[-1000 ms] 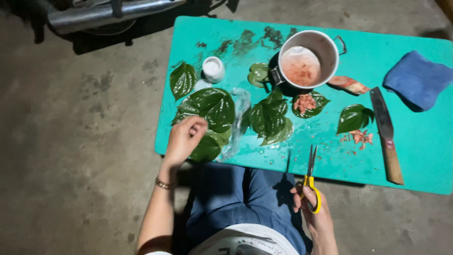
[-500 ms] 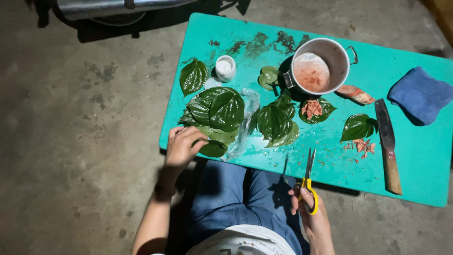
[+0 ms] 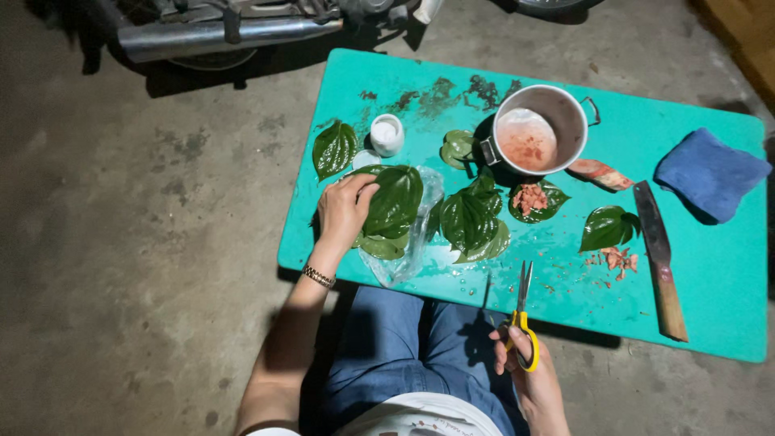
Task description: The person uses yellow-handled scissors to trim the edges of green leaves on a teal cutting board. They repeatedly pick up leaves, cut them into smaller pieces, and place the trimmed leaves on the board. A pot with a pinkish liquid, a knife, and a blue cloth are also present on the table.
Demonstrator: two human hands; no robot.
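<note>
My left hand (image 3: 343, 210) rests on a stack of large green leaves (image 3: 394, 203) lying on a clear plastic bag (image 3: 416, 242) at the left part of a low turquoise table (image 3: 718, 274). Its fingers curl over the top leaf's edge. My right hand (image 3: 529, 371), below the table's front edge over my lap, grips yellow-handled scissors (image 3: 522, 311) with the blades pointing up toward the table. A second heap of leaves (image 3: 468, 222) lies just right of the bag.
A metal pot (image 3: 537, 129) with reddish paste stands at the back. Near it: a small white jar (image 3: 387, 133), a leaf holding chopped pink bits (image 3: 531, 198), a single leaf (image 3: 607, 228), a wooden-handled knife (image 3: 660, 258), a blue cloth (image 3: 710, 171). Motorcycle exhaust (image 3: 218, 32) behind.
My left hand has moved up from the table's front edge onto the leaf stack. The right hand with the scissors has barely shifted.
</note>
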